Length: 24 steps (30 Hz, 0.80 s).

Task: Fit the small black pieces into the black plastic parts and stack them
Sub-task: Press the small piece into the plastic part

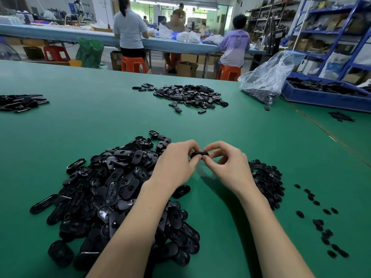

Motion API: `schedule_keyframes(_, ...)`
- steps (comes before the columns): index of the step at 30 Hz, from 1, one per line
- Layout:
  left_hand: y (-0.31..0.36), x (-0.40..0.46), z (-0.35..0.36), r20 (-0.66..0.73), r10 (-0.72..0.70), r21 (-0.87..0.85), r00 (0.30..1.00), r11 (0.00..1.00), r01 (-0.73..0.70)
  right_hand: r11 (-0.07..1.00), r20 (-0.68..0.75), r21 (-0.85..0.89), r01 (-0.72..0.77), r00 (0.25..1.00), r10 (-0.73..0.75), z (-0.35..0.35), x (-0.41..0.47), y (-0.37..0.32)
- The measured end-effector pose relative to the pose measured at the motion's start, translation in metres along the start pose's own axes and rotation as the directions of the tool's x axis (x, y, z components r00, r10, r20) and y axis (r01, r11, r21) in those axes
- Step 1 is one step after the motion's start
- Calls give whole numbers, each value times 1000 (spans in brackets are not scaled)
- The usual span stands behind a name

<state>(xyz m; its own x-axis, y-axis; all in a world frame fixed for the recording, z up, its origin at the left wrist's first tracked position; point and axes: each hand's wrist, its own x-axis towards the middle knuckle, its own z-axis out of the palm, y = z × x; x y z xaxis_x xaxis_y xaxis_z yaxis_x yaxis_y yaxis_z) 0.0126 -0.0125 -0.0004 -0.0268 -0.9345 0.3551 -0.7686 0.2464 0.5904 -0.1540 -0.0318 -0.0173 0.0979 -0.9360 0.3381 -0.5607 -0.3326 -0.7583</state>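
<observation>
From the head view, we held one black plastic part (199, 154) up over the green table (100, 117), just past the middle toward 12 o'clock; our left hand (174, 164) pinched its left end and our right hand (228, 165) pinched its right end, with fingers and thumbs curled round it; we could not tell if a small black piece sat inside it yet, because our fingertips hid the middle.

The big pile of black plastic parts (112, 189) lay at 8 o'clock, under our left arm; the small black pieces (267, 181) lay in a heap at 3 o'clock, just beside our right wrist, with a few loose ones (325, 227) spread out toward 4 o'clock; another pile of parts (190, 95) sat far off at 12 o'clock, and it may have been the done ones, though we could not be sure.

We think the step was pressing a small piece into its hole; to do it well, we needed to hold the part flat and steady with the left hand, line the piece up with the hole, and push with a thumb until it sat snug; pushing crooked might have made it pop out or jam.
</observation>
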Motion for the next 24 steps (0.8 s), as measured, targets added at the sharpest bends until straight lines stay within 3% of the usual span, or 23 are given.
schedule_keyframes(3,0,-1,-2,-22,-62,23,998,998,62,982,36,-176,61,998,-56,2,-5,-3)
schedule_keyframes(7,1,-4,-2,-29,-50,127,998,990,54,930,-41,-366,40,997,-59,8,-7,-7)
schedule_keyframes(15,-2,-9,11,-11,48,397,999,917,-39,894,-178,-396,-212,972,152,3,44,-4)
schedule_keyframes(24,-3,-10,7,3,30,367,1000,930,-29,823,-78,-453,-342,935,345,33,117,2)
